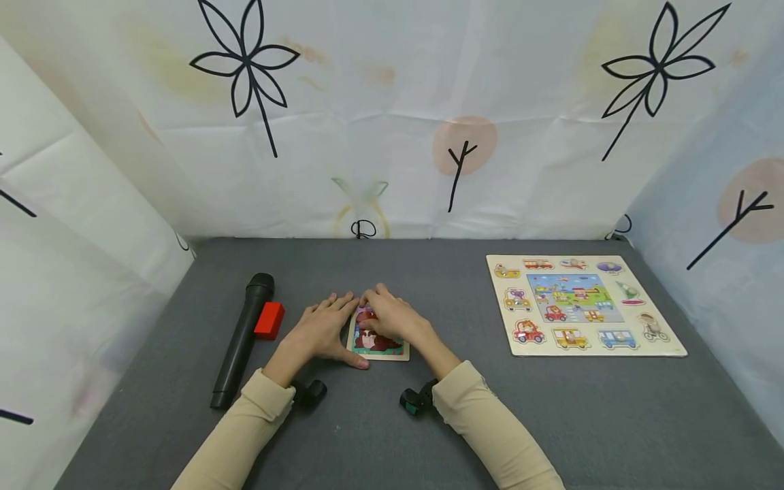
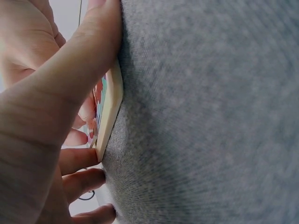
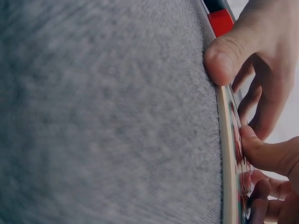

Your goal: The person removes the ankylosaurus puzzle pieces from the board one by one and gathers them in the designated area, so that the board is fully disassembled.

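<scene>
A small wooden picture puzzle [image 1: 386, 346] with a brown animal on it lies flat on the table in the head view. My left hand [image 1: 321, 330] is spread at its left side, thumb along the near edge and a fingertip against the board's side. From the right, my right hand [image 1: 395, 318] reaches over the picture, its thumb and index finger bent about a puzzle piece [image 1: 365, 313] at the upper left. In the right wrist view, the right thumb [image 3: 264, 151] touches the picture. The palm hides much of the board.
A black microphone [image 1: 241, 344] lies left of the hands, with a red block [image 1: 269, 320] against its right side. On the right lies a larger wooden peg puzzle [image 1: 588, 350] with vehicle pictures. White printed cloth [image 1: 380, 82] hangs behind the grey table [image 1: 367, 435].
</scene>
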`<state>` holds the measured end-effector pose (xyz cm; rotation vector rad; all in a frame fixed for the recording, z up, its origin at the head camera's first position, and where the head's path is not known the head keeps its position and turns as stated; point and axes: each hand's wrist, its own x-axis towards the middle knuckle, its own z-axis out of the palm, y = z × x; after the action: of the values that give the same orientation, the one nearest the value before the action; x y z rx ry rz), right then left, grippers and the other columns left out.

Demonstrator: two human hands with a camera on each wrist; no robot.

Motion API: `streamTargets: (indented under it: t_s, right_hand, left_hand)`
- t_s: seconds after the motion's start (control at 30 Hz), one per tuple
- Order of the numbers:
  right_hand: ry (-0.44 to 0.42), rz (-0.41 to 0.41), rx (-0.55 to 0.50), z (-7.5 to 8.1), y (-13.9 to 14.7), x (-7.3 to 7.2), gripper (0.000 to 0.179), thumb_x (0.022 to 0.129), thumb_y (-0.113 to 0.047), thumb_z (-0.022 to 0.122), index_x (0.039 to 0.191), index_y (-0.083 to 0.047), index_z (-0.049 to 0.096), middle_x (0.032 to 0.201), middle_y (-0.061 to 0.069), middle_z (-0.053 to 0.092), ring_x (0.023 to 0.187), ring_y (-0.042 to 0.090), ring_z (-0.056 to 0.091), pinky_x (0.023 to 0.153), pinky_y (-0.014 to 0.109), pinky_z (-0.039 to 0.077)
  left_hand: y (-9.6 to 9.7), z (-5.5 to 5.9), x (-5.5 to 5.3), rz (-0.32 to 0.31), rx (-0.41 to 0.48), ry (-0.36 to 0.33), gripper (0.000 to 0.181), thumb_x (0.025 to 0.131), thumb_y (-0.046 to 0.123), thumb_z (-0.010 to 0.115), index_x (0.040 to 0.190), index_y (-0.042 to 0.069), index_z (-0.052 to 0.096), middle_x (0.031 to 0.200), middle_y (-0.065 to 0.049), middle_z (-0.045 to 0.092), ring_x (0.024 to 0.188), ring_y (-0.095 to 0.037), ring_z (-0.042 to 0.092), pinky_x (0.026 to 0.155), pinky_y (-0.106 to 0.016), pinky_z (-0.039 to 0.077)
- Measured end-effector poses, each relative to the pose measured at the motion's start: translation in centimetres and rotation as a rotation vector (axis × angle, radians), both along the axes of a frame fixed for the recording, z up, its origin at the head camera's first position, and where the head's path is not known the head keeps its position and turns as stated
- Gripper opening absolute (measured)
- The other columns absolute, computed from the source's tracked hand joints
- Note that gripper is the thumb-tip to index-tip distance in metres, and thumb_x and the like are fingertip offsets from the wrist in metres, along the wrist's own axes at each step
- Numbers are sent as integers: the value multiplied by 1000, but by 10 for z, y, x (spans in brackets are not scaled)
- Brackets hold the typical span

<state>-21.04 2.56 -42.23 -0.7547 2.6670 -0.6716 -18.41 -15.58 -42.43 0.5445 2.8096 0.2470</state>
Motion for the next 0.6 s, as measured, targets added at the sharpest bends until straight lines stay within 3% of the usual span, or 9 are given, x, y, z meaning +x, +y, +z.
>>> streamTargets:
  t_s: [0.23,0.6]
  right_hand:
    - [9,7,-38,0,1,1,45,100,-26,67,139,-6,57,138,16,55,120,31,61,105,52,49]
    - [24,3,-40,0,2,2,44,100,-27,68,139,-7,60,135,14,56,120,30,61,102,54,49]
  left_hand:
    - [1,0,0,1,-2,-1,128,64,75,83,161,10,31,168,-15,30,154,-46,28,115,-70,31]
    - [1,1,0,3,5,-12,129,64,75,83,162,11,30,168,-15,29,155,-46,26,115,-71,30]
